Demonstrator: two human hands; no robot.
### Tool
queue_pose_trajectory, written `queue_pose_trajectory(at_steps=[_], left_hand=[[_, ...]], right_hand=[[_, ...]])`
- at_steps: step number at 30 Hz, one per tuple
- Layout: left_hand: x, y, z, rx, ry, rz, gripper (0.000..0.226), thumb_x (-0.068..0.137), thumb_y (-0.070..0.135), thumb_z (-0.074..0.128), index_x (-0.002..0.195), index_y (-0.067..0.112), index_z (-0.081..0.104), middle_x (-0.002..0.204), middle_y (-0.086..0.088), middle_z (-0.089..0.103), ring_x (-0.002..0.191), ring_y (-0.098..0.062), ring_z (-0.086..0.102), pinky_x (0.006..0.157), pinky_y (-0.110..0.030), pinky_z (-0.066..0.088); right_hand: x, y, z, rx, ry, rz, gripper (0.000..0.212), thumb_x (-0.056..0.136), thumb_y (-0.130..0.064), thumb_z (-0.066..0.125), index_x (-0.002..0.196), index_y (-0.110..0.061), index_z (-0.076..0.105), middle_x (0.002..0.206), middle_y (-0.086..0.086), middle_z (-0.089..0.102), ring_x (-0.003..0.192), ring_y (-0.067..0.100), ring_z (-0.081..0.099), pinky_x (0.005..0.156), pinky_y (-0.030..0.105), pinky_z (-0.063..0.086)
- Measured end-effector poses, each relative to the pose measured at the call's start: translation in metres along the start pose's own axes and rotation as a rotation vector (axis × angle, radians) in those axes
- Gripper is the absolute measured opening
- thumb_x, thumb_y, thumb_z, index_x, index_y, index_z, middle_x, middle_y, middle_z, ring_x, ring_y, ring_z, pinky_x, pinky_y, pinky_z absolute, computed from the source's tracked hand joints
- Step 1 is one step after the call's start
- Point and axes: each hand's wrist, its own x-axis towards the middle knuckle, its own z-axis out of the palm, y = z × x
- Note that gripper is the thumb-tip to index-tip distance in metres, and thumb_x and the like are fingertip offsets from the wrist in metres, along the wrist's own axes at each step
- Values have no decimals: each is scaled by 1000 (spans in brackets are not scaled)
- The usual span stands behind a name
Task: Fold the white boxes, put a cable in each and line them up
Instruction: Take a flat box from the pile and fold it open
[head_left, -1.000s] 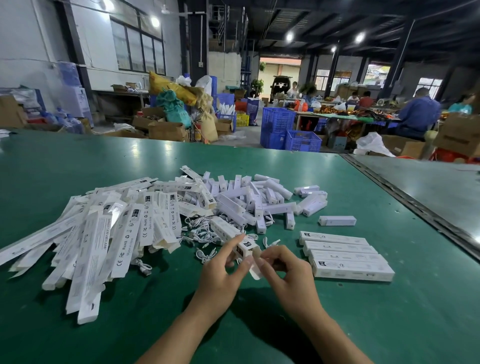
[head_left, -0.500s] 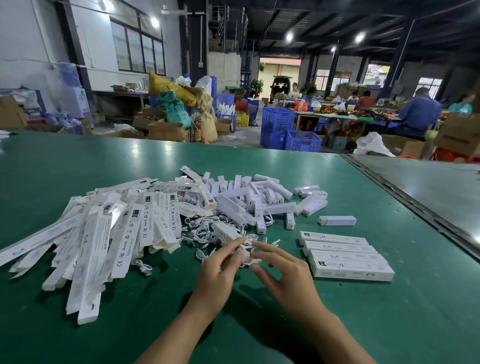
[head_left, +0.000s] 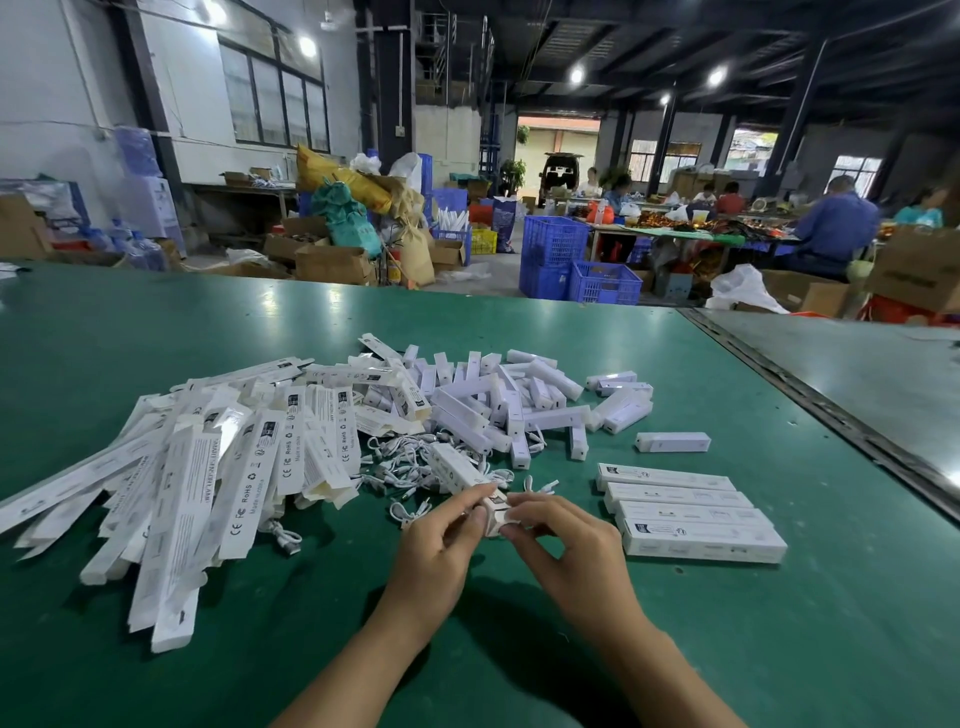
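1. The left hand (head_left: 441, 545) and the right hand (head_left: 566, 540) meet over the green table (head_left: 779, 649), both pinching the near end of one white box (head_left: 457, 475).
2. That box runs away from the hands toward the far left, its far part lying among loose white cables (head_left: 400, 475); its near end flap (head_left: 496, 512) sits between the fingertips of both hands.
3. The left thumb and forefinger are closed on the left side of the box end, the other fingers curled under.
4. The right hand's fingers are bent and closed on the right side of the same end; how firmly they press cannot be told.
5. To the right of the hands, four closed boxes (head_left: 691, 514) lie side by side in a neat row, long sides touching, each a little nearer and further right than the last.
6. A single small white block (head_left: 672, 441) lies alone just beyond that row.
7. To the left, a big loose pile of flat unfolded box sleeves (head_left: 208, 467) fans out, printed with "RoHS", "CE" and "FC" marks.
8. Behind the cables, a heap of small white blocks (head_left: 509, 400) lies jumbled together.
9. One cable (head_left: 283, 535) pokes out from under the near edge of the sleeve pile.
10. Beyond the table stand blue plastic crates (head_left: 582, 260) and cardboard cartons (head_left: 332, 262).
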Motion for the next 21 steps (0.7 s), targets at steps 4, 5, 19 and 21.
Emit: queue_pose_trajectory(at_steps=[4, 5, 19, 21], left_hand=[[0, 0, -1, 0, 8, 0, 28, 87, 47, 58, 112, 57, 67, 95, 21, 72, 89, 5, 63, 87, -16, 50], [0, 0, -1, -5, 3, 0, 29, 86, 52, 59, 112, 57, 67, 95, 17, 73, 88, 2, 65, 86, -20, 52], [-1, 1, -2, -60, -36, 15, 46, 68, 59, 77, 110, 43, 70, 64, 15, 64, 62, 1, 57, 63, -11, 43], [-1, 1, -1, -56, -35, 2, 48, 66, 59, 78, 111, 45, 69, 78, 9, 74, 72, -5, 67, 69, -16, 49]], right_hand=[[0, -2, 0, -8, -4, -1, 9, 82, -1, 75, 88, -8, 74, 100, -6, 72, 87, -2, 67, 78, 14, 53], [1, -3, 0, -6, -4, 7, 10, 81, -1, 75, 88, -7, 74, 100, -6, 72, 86, -2, 67, 78, 14, 53], [5, -3, -8, 36, -68, -6, 15, 79, 3, 77, 90, -8, 78, 97, -3, 72, 86, 1, 68, 78, 18, 55], [6, -1, -9, 8, -84, -49, 14, 79, 2, 77, 90, -7, 77, 98, -2, 72, 87, 0, 68, 78, 17, 55]])
